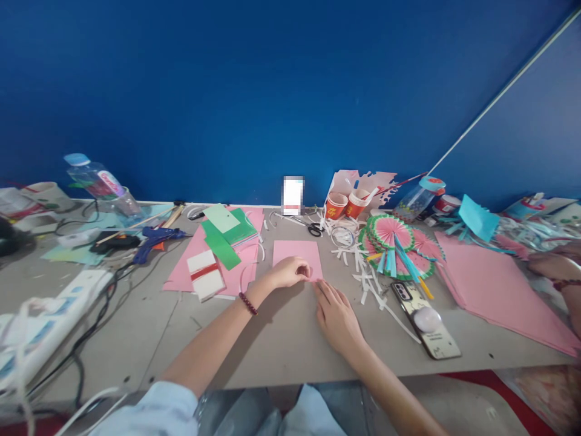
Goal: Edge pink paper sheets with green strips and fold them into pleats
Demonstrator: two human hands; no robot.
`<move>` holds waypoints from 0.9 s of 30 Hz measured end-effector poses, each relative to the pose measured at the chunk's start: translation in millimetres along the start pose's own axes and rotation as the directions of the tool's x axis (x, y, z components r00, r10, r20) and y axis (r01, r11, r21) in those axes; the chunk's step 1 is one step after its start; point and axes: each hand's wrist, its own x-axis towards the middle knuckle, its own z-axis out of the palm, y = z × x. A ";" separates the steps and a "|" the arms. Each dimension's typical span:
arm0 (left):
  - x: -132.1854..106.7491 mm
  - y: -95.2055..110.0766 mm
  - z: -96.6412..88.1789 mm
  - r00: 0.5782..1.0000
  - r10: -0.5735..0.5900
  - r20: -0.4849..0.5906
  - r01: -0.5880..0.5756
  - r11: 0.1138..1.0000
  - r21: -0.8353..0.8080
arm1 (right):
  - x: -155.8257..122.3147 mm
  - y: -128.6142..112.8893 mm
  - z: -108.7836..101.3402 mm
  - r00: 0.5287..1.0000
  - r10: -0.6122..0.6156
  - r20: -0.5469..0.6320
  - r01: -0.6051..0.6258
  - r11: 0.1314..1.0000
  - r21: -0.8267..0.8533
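Note:
A small pink paper sheet [297, 253] lies flat on the grey table [281, 339] in front of me. My left hand [288, 272] rests curled on its near edge, fingers pinched on the paper's lower fold. My right hand [334, 315] lies flat beside it, fingertips touching the sheet's near right corner. A dark bead bracelet [247, 303] circles my left wrist.
Pink and green paper stacks [222, 242], a blue glue gun [154, 239], scissors [313, 228], two red cups [347, 204], pink-green paper fans [394, 242], white strips, a phone [426, 320], a large pink sheet [494, 287], a power strip [59, 312] with cables, and another person's arm [560, 272] at right.

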 end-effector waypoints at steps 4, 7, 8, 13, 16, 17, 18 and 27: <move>-1.0 0.9 -0.3 1.000 -0.011 0.008 0.011 1.000 0.019 | 0.0 -0.5 0.1 1.000 -0.002 0.007 0.002 1.000 -0.017; -3.4 3.9 -1.3 1.000 -0.010 0.002 0.010 0.999 0.050 | 0.6 -0.7 -1.0 1.000 -0.007 0.016 0.007 1.000 -0.025; -4.7 5.8 -1.8 1.000 -0.007 -0.002 0.007 0.997 0.072 | 1.0 -0.8 -1.6 1.000 -0.008 0.019 0.008 1.000 -0.027; -17.2 22.3 -1.0 1.000 -0.004 -0.013 0.007 0.971 0.238 | 4.3 -0.5 -4.4 0.999 -0.016 0.030 0.018 0.999 -0.037; -27.2 29.0 2.1 0.998 0.032 -0.046 -0.015 0.943 0.332 | 5.7 0.0 -5.2 0.999 -0.025 0.032 0.027 0.999 -0.044; -30.3 28.9 2.8 0.998 0.040 -0.057 -0.017 0.932 0.361 | 5.9 -0.1 -5.4 0.999 -0.027 0.032 0.028 0.999 -0.046; -33.2 27.5 3.0 0.997 0.036 -0.068 -0.007 0.922 0.387 | 6.0 -0.2 -5.6 0.999 -0.026 0.034 0.027 0.999 -0.047; -45.9 -1.7 -5.4 0.965 -0.110 -0.240 0.143 0.981 0.127 | 6.1 -2.4 -7.2 0.998 -0.012 0.058 0.014 0.999 -0.040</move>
